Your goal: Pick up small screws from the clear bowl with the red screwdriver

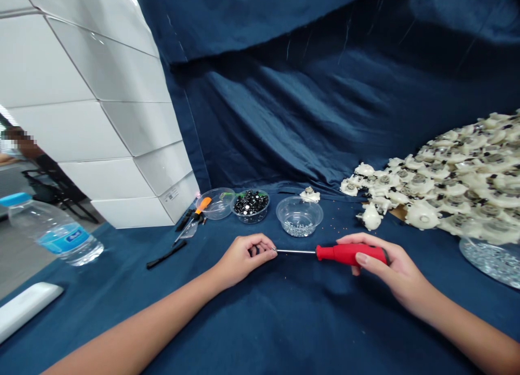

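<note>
My right hand is closed round the red handle of a screwdriver, which lies level above the blue cloth with its metal shaft pointing left. My left hand is curled in a pinch at the shaft's tip, fingers pressed together on something too small to make out. Just behind the hands stands a clear bowl of small silver screws, with a bowl of dark round parts to its left. One white plastic part rests behind the screw bowl.
A large heap of white plastic parts fills the right. A clear dish sits at the right edge. An orange-handled tool, an empty bowl and a black strip lie left. A water bottle and stacked white boxes stand far left.
</note>
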Motion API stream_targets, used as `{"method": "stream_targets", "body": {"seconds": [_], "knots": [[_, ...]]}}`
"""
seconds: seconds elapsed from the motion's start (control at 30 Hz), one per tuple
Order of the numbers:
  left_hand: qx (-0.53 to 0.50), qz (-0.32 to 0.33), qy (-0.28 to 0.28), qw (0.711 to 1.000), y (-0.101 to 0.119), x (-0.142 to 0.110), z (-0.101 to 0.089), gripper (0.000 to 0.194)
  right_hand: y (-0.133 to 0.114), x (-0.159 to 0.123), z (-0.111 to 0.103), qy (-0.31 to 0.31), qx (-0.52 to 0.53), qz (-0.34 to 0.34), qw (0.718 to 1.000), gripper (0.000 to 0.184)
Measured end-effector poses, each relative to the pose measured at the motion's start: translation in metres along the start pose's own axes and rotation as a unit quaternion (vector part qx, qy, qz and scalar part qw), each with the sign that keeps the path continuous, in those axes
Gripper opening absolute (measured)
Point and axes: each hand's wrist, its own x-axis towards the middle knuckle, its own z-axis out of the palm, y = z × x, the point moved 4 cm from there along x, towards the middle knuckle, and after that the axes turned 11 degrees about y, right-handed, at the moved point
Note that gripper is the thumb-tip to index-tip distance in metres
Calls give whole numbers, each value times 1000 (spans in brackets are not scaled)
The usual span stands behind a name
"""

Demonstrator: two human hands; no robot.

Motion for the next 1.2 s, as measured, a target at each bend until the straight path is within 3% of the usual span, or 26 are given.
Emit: {"method": "stream_targets", "body": {"seconds": [0.47, 1.2], "knots": [[-43, -32, -13, 998, -4, 1, 0, 37, -7, -3, 3, 10, 23, -2, 1000, 40], [19, 14, -39, 999, 5, -3, 2, 36, -6, -1, -1, 6, -26, -22, 999, 42]]}}
